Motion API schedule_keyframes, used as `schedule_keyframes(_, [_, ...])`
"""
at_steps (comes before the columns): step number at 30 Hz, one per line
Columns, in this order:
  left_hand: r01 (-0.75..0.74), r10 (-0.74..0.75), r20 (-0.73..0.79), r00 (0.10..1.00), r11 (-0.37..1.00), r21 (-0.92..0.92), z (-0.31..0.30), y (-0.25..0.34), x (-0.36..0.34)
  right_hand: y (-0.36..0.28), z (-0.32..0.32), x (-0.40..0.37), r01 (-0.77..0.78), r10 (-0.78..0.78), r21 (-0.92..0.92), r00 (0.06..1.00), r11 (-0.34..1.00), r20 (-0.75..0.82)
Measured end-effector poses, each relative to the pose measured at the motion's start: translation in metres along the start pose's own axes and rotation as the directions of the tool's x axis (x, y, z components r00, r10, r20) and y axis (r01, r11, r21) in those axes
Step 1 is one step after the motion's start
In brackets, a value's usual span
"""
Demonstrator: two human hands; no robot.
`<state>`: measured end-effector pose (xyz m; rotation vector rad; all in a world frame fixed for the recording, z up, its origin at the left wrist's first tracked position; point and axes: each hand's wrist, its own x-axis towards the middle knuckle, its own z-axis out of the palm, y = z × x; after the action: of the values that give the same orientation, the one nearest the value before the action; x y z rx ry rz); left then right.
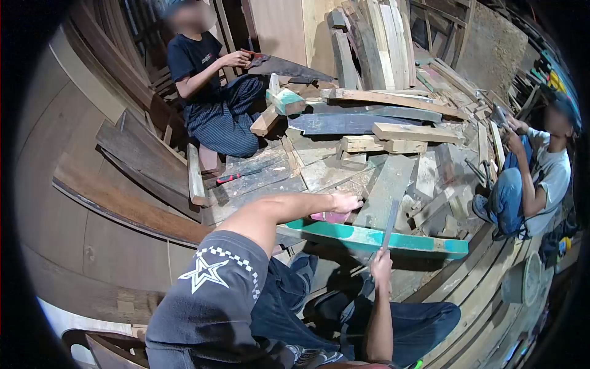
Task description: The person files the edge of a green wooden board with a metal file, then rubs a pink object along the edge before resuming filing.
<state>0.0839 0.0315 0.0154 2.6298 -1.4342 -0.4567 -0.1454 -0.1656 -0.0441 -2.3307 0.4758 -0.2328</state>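
Note:
My right hand [381, 267] is closed around a long, flat metal tool that looks like a file [390, 222]. Its blade points up and crosses the green-painted wooden beam [424, 242], which lies crosswise in front of my legs. Beyond the beam, my left hand [345, 203] has its fingers curled down beside a pink piece [330, 216]. What the left fingers hold, if anything, is hidden. A wide grey board [388, 187] runs away from the beam, just right of my left hand.
One person [209, 86] kneels at the back left with a handsaw [289, 66]. Another person [534, 166] crouches at the right, holding a tool. Stacked timber [393, 114] and offcuts crowd the middle. A red-handled tool [228, 178] lies left; a bucket [522, 280] stands right.

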Motion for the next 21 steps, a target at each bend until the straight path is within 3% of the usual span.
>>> schedule_keyframes(5, [-0.125, 0.135, -0.067, 0.989, 0.984, 0.129, 0.037, -0.028, 0.018, -0.021, -0.015, -0.003, -0.107, 0.104, 0.035, 0.991, 0.994, 0.082])
schedule_keyframes(6, [-0.159, 0.172, -0.08, 0.982, 0.976, 0.148, 0.012, -0.01, -0.001, -0.021, -0.015, -0.003, -0.12, 0.116, 0.034, 0.989, 0.992, 0.091])
schedule_keyframes(9, [-0.037, 0.036, 0.027, 0.999, 0.998, 0.048, -0.007, 0.004, -0.007, -0.024, -0.015, -0.003, -0.094, 0.093, 0.007, 0.994, 0.996, 0.065])
schedule_keyframes(10, [-0.08, 0.078, 0.021, 0.997, 0.989, 0.124, -0.01, 0.006, -0.009, -0.034, -0.024, -0.005, -0.148, 0.145, 0.021, 0.983, 0.989, 0.109])
schedule_keyframes(13, [-0.097, 0.093, 0.034, 0.995, 0.986, 0.132, -0.012, 0.007, -0.009, -0.027, -0.019, -0.004, -0.117, 0.115, 0.018, 0.989, 0.993, 0.088])
schedule_keyframes(16, [-0.211, 0.234, -0.122, 0.965, 0.961, 0.179, 0.018, -0.014, 0.005, -0.019, -0.013, -0.002, -0.108, 0.108, -0.002, 0.991, 0.994, 0.08])
schedule_keyframes(19, [-0.164, 0.169, -0.007, 0.986, 0.964, 0.208, 0.006, -0.004, 0.003, -0.013, -0.009, 0.0, -0.143, 0.141, 0.012, 0.985, 0.99, 0.095])
schedule_keyframes(21, [-0.162, 0.17, -0.018, 0.985, 0.964, 0.21, -0.002, 0.003, -0.005, -0.011, -0.009, -0.001, -0.127, 0.125, 0.012, 0.989, 0.992, 0.083])
